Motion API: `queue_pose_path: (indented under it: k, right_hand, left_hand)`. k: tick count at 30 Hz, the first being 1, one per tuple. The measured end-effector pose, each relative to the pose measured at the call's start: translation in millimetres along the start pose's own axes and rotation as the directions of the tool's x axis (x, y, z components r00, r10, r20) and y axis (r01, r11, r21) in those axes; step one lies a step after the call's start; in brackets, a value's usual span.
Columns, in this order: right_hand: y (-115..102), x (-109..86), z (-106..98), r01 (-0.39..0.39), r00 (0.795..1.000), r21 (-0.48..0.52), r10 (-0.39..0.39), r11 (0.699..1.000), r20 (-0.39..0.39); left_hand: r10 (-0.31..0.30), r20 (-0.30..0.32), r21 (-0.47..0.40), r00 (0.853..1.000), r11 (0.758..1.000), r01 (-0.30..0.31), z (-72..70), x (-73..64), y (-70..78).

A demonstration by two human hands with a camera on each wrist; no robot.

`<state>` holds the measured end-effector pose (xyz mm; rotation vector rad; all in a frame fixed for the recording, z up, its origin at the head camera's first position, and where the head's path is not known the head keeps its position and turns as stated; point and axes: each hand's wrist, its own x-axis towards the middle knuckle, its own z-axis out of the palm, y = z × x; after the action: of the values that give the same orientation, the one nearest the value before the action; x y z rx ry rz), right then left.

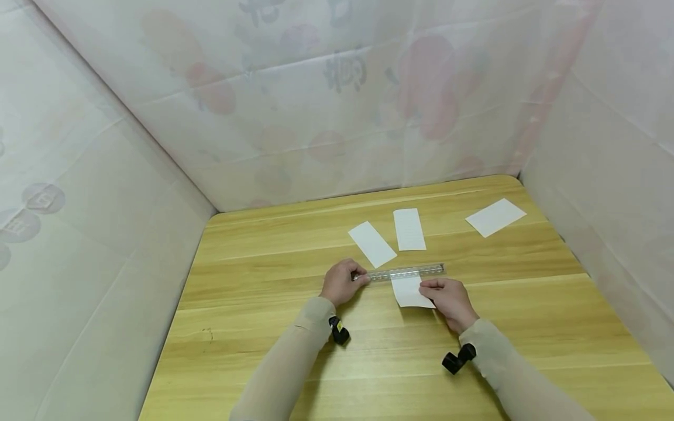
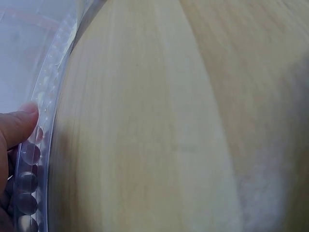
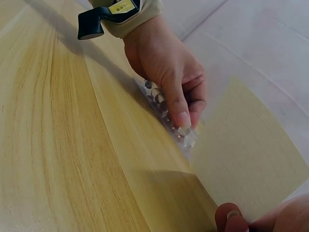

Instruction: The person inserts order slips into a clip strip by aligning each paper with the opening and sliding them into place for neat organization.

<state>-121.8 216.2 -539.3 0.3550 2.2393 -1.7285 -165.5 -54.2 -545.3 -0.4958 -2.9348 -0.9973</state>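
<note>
A clear plastic ruler [image 1: 380, 276] with a row of round holes lies across the middle of the table. My left hand [image 1: 342, 282] grips its left end, and in the left wrist view the thumb [image 2: 20, 122] rests on the ruler's face. Between the thumb and fingers of my right hand [image 1: 447, 299] is the lower right corner of a white paper slip [image 1: 411, 293]. The ruler crosses the slip's upper edge. In the right wrist view the slip [image 3: 248, 152] stands tilted up from the tabletop, with faint parallel lines on it.
Beyond the ruler on the wooden table [image 1: 253, 345] lie three more white slips: one at the left [image 1: 372, 244], one in the middle [image 1: 409, 230] and one at the far right [image 1: 496, 217]. Printed cloth walls [image 1: 295, 117] enclose the table's back and sides.
</note>
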Motion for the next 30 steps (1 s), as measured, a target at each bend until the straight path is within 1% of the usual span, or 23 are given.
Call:
queue_pose_path:
  k: [7,22,30]
  right_hand:
    - [2.0,0.6,-2.5,-0.007,1.0,0.0,0.007,1.0,-0.01]
    - [3.5,0.9,-8.4,0.0,1.0,0.009,0.0,1.0,-0.008]
    - [2.4,1.0,-11.1,0.001,1.0,0.003,-0.001,1.0,-0.007]
  left_hand:
    - [0.007,-0.006,0.009,1.0,1.0,-0.007,0.2,0.2,0.2]
    - [-0.018,0.009,-0.008,1.0,1.0,0.018,1.6,0.6,0.0]
    - [-0.016,-0.007,-0.011,1.0,1.0,0.016,2.6,0.6,-1.6]
